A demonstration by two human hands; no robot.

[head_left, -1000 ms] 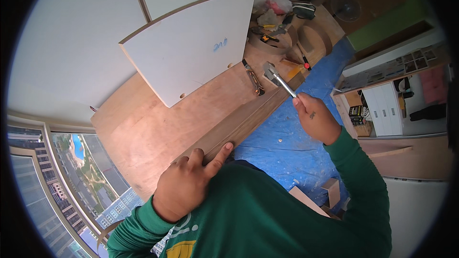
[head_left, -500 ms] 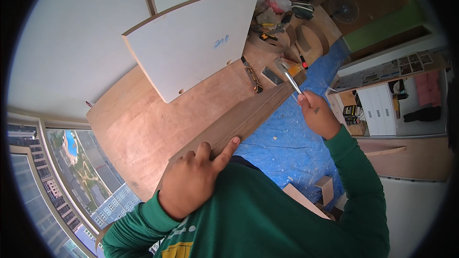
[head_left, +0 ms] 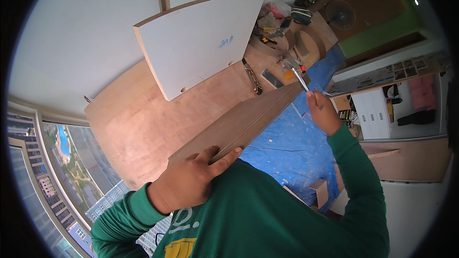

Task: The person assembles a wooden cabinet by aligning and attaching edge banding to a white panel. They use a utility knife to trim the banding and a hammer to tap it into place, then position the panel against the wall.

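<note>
A long brown wooden board (head_left: pixel 229 126) slants across the near edge of the workbench. My left hand (head_left: pixel 191 177) grips its near end, fingers curled over the face and the thumb lying along the near edge. Around a tool with a shiny metal shaft (head_left: pixel 300 79) my right hand (head_left: pixel 325 112) is closed, close to the board's far end. The tool's head is blurred, so its kind is unclear. Beyond the board lie a black-and-orange utility knife (head_left: pixel 252 77) and a dark rectangular block (head_left: pixel 271 78). Something orange and translucent (head_left: pixel 289 74) sits beside the shaft.
A white panel (head_left: pixel 201 43) with a curved top leans against the wall on the plywood workbench (head_left: pixel 138 129). Curved brown strips (head_left: pixel 310 43), bags and tools crowd the far end. Blue sheeting (head_left: pixel 282 148) covers the floor. A fan (head_left: pixel 340 14) stands behind; a window is at left.
The board has tilted, so more of its broad face shows. My right hand and its tool have shifted slightly right and down. My left hand has moved slightly left and down, still gripping.
</note>
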